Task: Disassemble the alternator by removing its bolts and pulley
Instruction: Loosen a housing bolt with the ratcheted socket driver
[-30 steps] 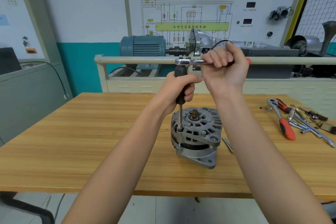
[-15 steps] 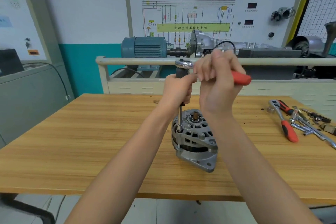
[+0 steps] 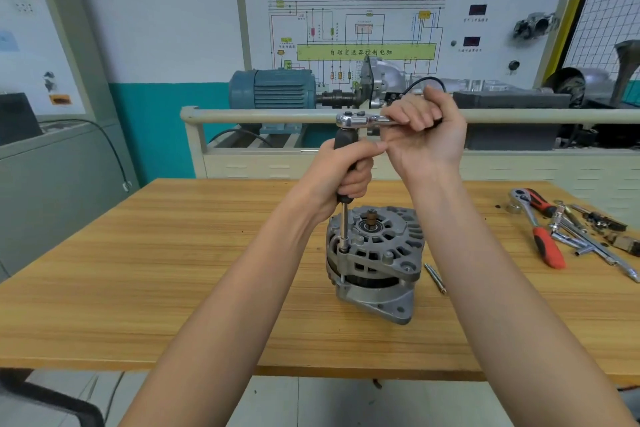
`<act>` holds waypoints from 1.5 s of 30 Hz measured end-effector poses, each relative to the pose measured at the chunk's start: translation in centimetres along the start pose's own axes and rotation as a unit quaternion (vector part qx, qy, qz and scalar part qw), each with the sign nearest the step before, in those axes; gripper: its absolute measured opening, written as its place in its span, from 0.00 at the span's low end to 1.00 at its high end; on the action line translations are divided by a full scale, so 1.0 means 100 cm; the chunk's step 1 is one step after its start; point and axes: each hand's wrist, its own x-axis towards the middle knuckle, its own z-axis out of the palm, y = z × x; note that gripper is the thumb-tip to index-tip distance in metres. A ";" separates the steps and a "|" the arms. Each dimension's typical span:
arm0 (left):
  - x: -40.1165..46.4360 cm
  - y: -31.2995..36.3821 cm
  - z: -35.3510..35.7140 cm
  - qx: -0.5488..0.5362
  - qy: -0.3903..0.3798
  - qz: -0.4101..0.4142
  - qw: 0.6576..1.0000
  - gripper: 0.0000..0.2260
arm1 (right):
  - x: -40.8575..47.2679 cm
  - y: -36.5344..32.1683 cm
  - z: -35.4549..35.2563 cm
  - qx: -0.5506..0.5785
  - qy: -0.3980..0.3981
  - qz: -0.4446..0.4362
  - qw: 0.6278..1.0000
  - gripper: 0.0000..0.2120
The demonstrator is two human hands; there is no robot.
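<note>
Ratchet point(image 3: 360, 120) is being gripped by right hand point(image 3: 424, 128), extension point(image 3: 344, 163) by left hand point(image 3: 337, 177), fingers clamped. Socket could slip off alternator point(image 3: 375, 253) bolt if tilted.

1. The alternator point(image 3: 375, 256) housing looked like matt grey cast metal.
2. The ratchet point(image 3: 360, 120) head was shiny chrome.
3. The table point(image 3: 173, 270) showed smooth wood grain.
</note>
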 end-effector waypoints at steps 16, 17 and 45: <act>0.004 -0.003 0.017 0.040 0.139 -0.012 0.989 0.19 | -0.034 0.019 0.010 -0.290 -0.146 -0.220 0.920 0.21; 0.004 -0.003 0.015 0.034 0.117 -0.012 0.992 0.20 | -0.031 0.013 0.010 -0.258 -0.133 -0.185 0.939 0.23; 0.004 0.002 0.010 0.096 0.129 -0.038 0.986 0.21 | 0.008 -0.001 -0.020 0.055 -0.039 0.023 0.997 0.20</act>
